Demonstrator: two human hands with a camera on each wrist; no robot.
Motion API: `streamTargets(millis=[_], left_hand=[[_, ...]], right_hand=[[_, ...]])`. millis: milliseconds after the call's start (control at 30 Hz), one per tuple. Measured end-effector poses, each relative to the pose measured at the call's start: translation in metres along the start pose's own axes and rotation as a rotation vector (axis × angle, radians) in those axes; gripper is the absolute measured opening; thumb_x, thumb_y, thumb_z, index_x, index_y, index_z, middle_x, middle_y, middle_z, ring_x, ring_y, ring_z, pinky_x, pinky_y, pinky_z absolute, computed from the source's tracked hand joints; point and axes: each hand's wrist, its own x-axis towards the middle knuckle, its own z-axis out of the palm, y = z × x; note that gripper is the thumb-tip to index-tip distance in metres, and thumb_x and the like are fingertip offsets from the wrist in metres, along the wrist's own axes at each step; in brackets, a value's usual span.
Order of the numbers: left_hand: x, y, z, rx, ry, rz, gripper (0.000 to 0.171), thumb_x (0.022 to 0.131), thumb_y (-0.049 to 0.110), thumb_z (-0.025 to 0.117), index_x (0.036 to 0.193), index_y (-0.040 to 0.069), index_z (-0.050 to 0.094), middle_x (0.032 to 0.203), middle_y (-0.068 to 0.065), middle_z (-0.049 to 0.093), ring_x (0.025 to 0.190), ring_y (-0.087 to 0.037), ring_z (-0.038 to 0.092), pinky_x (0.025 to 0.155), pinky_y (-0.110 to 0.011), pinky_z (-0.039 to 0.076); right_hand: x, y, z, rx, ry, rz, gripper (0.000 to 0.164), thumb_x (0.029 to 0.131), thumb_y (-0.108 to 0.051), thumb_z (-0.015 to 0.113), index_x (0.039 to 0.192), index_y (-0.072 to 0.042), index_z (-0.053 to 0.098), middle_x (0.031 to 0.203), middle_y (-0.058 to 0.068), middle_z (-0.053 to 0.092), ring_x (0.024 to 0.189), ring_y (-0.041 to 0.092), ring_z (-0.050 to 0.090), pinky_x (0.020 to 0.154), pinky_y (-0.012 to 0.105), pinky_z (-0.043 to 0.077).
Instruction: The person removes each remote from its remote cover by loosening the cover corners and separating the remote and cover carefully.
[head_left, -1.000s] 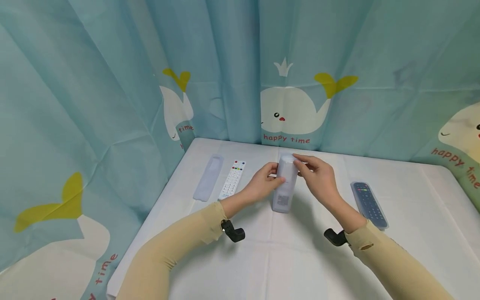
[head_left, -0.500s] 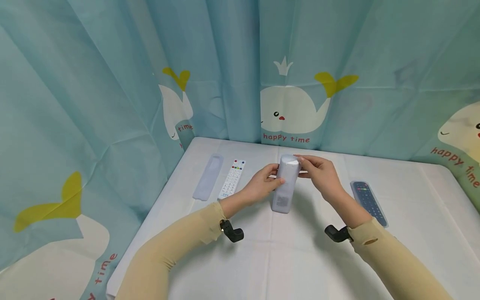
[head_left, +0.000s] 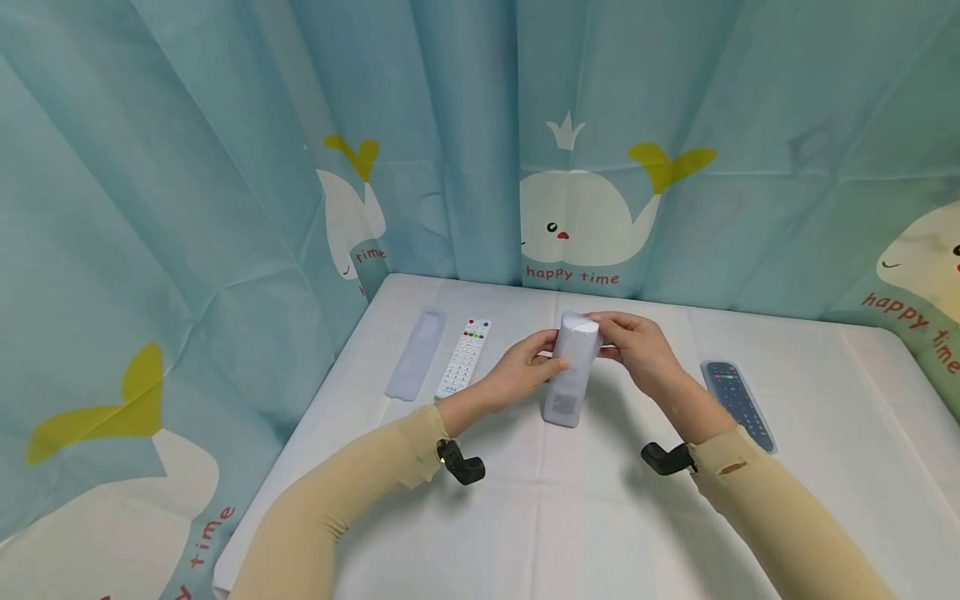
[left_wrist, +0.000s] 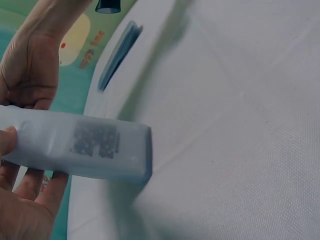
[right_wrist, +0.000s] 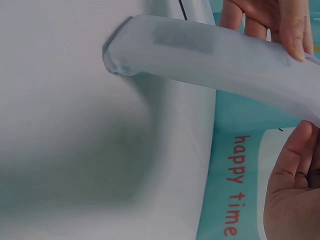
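A white remote control in a frosted translucent sleeve (head_left: 573, 367) stands tilted above the table, its back with a dark printed label towards me. My left hand (head_left: 522, 371) grips it round the middle, thumb on the back, as the left wrist view also shows with the sleeve's lower end (left_wrist: 135, 152) near. My right hand (head_left: 637, 346) pinches the sleeve at its upper end; in the right wrist view the right hand (right_wrist: 292, 200) is partly cut off by the frame edge. The remote's button side faces away and is hidden.
On the white table (head_left: 495, 517), a flat translucent sleeve (head_left: 417, 354) and a white remote control (head_left: 464, 358) lie at the left. A dark remote in a clear sleeve (head_left: 738, 406) lies at the right. A blue whale-print curtain (head_left: 450, 208) hangs behind the table.
My right hand has shifted slightly at the top end, its fingers moving a little right and down along the sleeve's edge. The left hand keeps its grip almost unmoved.
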Motion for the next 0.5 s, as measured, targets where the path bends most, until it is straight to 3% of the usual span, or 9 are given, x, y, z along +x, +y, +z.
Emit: streamTargets(millis=[200,500], left_hand=[[-0.001,-0.001,-0.001,0.012,0.003,0.008,0.055,0.105,0.022,0.062,0.155,0.010,0.042,0.137,-0.007,0.057,0.117,-0.018,0.064,0.095,-0.033,0.054],[-0.004,-0.001,-0.004,0.031,-0.023,0.045,0.051,0.105,0.019,0.061,0.153,0.011,0.045,0.138,-0.007,0.057,0.115,-0.018,0.064,0.094,-0.033,0.054]], right_hand=[[0.008,0.005,0.005,0.003,0.018,-0.002,0.028,0.102,-0.026,0.067,0.117,-0.003,0.073,0.105,-0.003,0.071,0.089,0.014,0.064,0.077,0.026,0.056],[0.017,0.015,0.011,-0.164,0.026,-0.059,0.026,0.099,-0.007,0.062,0.121,0.005,0.069,0.102,-0.004,0.070,0.092,0.016,0.060,0.073,0.027,0.051]])
